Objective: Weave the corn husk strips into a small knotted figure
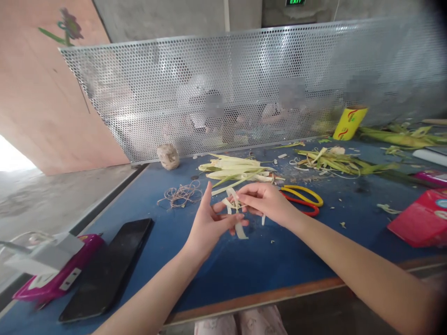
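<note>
Pale strips of what looks like corn husk cross one another between my two hands, above the blue table. Thumb and fingers of my left hand pinch them from the left, with the index finger partly raised. From the right, my right hand has its fingertips closed on the upper part of the same strips. Just beyond my hands lies a pile of pale green husk leaves. Scissors with yellow and red handles rest beside my right hand, their blades hidden behind it. A loose tangle of thin twine lies left of my hands.
A black phone and a purple power strip with a white adapter lie at left. At right are a red package, a yellow tube and green husks. A perforated metal screen borders the far side, with people behind it.
</note>
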The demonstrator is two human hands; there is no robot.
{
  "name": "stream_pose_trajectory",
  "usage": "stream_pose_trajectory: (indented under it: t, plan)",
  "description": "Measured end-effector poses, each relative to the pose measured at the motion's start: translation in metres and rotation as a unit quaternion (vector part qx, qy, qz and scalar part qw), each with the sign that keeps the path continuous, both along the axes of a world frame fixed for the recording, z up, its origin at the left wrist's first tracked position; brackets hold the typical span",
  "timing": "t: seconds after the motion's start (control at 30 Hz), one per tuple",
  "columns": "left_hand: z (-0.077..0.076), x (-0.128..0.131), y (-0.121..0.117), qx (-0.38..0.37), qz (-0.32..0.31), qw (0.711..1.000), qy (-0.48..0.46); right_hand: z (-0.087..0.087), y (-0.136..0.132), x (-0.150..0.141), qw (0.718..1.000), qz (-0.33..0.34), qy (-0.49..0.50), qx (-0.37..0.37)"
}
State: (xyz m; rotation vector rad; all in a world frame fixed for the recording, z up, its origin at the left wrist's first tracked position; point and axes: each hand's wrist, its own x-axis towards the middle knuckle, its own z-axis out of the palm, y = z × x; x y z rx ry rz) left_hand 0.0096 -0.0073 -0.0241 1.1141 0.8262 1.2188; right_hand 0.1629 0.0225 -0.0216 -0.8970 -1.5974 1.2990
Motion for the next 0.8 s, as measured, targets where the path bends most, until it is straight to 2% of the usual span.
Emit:
stream_pose_trajectory:
  t: [0.17, 0.4, 0.57, 0.63, 0.7, 0.8]
  plan:
    - [0.003, 0.002, -0.002, 0.011, 0.006, 1.0, 0.021, -0.001, -0.003, -0.004, 1.0, 0.024, -0.004, -0.011]
    - [0.002, -0.001, 0.0, 0.061, 0.057, 0.992, 0.092, -0.003, -0.003, -0.005, 0.999, 0.028, -0.02, 0.026]
    - [0.003, -0.001, 0.001, 0.042, 0.046, 0.997, 0.054, -0.004, -0.006, -0.005, 0.997, -0.012, -0.042, 0.056]
    - [0.004, -0.002, 0.001, 0.023, 0.05, 0.998, 0.035, -0.006, -0.009, -0.004, 0.991, -0.036, -0.065, 0.107]
    - [0.004, -0.002, 0.001, 0.015, 0.064, 0.997, 0.028, -0.006, -0.011, -0.001, 0.968, -0.057, -0.12, 0.214]
    - [0.005, -0.004, 0.003, 0.009, 0.074, 0.997, 0.022, -0.006, -0.01, 0.005, 0.888, -0.067, -0.244, 0.385]
